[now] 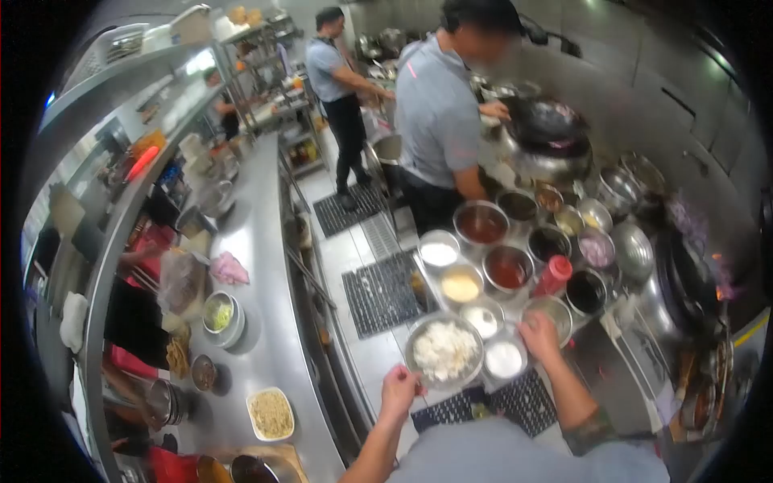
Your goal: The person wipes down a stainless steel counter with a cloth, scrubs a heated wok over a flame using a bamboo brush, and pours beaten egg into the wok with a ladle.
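My left hand [400,392] is closed on the near left rim of a metal bowl [444,352] filled with white rice. To its right, my right hand [539,332] is at the near left edge of a round metal container [559,312]; its fingertips are too blurred to tell what they hold. Between the hands stand a bowl of white powder [505,360] and another white-filled bowl [483,320]. A red squeeze bottle [553,276] stands beyond my right hand, among containers of dark and red sauce.
A co-worker [441,105] stands close ahead at a wok [547,121]; another person [332,72] is farther back. A second wok [684,278] sits at the right, with flames beside it. At the left runs a steel counter [262,322] with bowls and a white tray [270,414].
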The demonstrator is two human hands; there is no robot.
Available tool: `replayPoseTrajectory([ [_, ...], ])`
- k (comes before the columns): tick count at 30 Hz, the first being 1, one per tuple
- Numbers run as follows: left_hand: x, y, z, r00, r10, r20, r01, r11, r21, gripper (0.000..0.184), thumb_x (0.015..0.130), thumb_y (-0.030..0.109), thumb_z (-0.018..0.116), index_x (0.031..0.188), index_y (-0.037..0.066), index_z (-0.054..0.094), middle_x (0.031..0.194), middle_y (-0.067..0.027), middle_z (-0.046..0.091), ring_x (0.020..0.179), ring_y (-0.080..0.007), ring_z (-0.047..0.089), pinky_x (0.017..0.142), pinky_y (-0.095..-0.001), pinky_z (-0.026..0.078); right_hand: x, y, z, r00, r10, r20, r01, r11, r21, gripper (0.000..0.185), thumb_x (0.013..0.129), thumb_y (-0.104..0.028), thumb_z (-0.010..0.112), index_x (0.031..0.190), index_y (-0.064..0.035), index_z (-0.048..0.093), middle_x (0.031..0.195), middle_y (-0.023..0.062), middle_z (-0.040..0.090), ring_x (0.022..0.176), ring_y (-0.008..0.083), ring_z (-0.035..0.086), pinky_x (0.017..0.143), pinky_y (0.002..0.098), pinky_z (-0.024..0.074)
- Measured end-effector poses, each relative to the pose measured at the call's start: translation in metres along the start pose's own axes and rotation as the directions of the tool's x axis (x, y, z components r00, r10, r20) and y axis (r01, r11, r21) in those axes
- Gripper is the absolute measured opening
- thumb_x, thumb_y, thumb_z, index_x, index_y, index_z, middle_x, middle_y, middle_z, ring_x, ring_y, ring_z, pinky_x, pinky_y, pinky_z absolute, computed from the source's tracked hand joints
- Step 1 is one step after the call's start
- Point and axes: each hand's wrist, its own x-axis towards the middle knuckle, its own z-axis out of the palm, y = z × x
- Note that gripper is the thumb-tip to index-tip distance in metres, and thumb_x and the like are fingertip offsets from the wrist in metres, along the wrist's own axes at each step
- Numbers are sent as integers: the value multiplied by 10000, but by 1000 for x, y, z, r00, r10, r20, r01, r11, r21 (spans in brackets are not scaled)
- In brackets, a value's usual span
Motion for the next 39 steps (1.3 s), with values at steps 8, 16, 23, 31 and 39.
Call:
replayPoseTrajectory([
  [8, -33, 18, -12, 998, -49, 50, 52, 997, -51, 181, 889, 59, 654, 803, 14, 501, 741, -100, 602, 609, -175, 649, 550, -295, 588, -64, -28, -84, 922, 243, 302, -293, 947, 133, 282, 873, -223, 698, 1052, -6, 683, 721, 117, 697, 655, 190, 680, 621, 337, 534],
  [16, -68, 49, 61, 985, 56, 166, -58, 998, 9, 135, 883, 32, 635, 846, 25, 506, 778, -92, 621, 606, -165, 631, 561, -304, 588, -110, -46, -145, 850, 68, 523, -187, 966, 178, 358, 881, -352, 681, 1101, -70, 691, 834, 127, 718, 768, 285, 705, 707, 380, 546],
  [23, -76, 30, 218, 950, 72, 304, -81, 997, 18, 106, 881, 10, 612, 852, 39, 514, 769, -98, 647, 587, -176, 650, 541, -299, 588, -155, 106, -236, 827, 292, 480, -351, 936, 36, 410, 883, -397, 657, 1164, -99, 666, 926, 137, 727, 868, 320, 699, 779, 425, 547],
  [31, -71, 6, 394, 907, -47, 418, 35, 999, 36, 103, 890, 8, 579, 867, 76, 505, 702, -71, 621, 567, -181, 636, 494, -300, 573, -206, 233, -352, 857, 514, 42, -515, 850, 111, 288, 868, -273, 682, 1089, -89, 686, 856, 110, 718, 801, 280, 699, 729, 380, 550],
  [39, -10, 31, 526, 875, 62, 481, -129, 986, 107, 87, 863, 30, 580, 853, 78, 508, 751, -78, 635, 534, -171, 607, 491, -282, 533, -241, 378, -564, 442, 401, -802, -761, 642, -99, 282, 863, -146, 640, 1116, -24, 654, 1075, 198, 649, 993, 383, 629, 818, 447, 520],
])
